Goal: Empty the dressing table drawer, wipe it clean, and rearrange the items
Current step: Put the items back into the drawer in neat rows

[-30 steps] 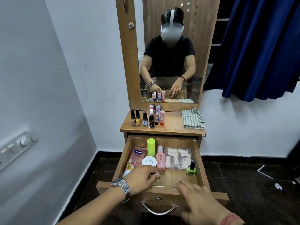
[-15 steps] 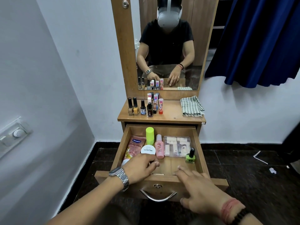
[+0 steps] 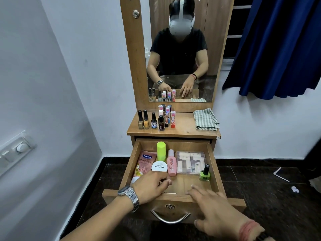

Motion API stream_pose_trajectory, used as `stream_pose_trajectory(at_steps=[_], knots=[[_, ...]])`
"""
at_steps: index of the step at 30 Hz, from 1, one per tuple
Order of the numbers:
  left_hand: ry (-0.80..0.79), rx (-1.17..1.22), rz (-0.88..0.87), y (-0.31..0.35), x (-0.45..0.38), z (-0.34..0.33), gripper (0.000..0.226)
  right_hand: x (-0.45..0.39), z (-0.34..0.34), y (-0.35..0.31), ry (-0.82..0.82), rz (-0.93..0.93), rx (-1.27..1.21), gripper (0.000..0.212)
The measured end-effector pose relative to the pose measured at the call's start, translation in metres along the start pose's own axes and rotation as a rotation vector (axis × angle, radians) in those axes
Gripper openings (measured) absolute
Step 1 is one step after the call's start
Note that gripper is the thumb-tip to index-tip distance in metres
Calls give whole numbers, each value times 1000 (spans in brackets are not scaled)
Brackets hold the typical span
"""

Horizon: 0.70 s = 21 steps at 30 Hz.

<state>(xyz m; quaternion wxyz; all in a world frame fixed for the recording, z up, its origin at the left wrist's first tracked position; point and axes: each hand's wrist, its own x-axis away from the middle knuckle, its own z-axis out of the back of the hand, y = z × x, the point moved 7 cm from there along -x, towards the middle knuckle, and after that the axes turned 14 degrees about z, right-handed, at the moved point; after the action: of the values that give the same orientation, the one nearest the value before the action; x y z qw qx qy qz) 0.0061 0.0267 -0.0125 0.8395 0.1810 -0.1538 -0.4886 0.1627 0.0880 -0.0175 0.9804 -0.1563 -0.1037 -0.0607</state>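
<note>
- Left hand (image 3: 150, 186) (fingers curled, grasp unclear) reaches inside the open drawer (image 3: 214, 162), just below the nail polish remover jar (image 3: 159, 166).
- Right hand (image 3: 214, 210), fingers straight, lies on the drawer's front edge.

Colours at the brown wooden dressing table drawer (image 3: 214, 164)

A lime-green capped bottle (image 3: 161, 150), pink pump bottle (image 3: 171, 165), white round nail-polish-remover tub (image 3: 159, 166) and green nail polish bottle (image 3: 205, 173) lay inside; a green-and-white striped cloth (image 3: 205, 119) sat above, beside a deep blue curtain (image 3: 281, 46).

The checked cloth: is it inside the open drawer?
No, the checked cloth lies folded on the dressing table top, behind and above the open drawer.
</note>
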Motion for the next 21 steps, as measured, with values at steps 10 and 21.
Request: stream_pose_trajectory(at_steps=[10,21], knots=[[-47,102,-14,0,-1,9,15,-3,3,0,-19,2,-31,75],[656,407,337,-60,-91,173,37,-6,-1,2,-4,2,-46,73]])
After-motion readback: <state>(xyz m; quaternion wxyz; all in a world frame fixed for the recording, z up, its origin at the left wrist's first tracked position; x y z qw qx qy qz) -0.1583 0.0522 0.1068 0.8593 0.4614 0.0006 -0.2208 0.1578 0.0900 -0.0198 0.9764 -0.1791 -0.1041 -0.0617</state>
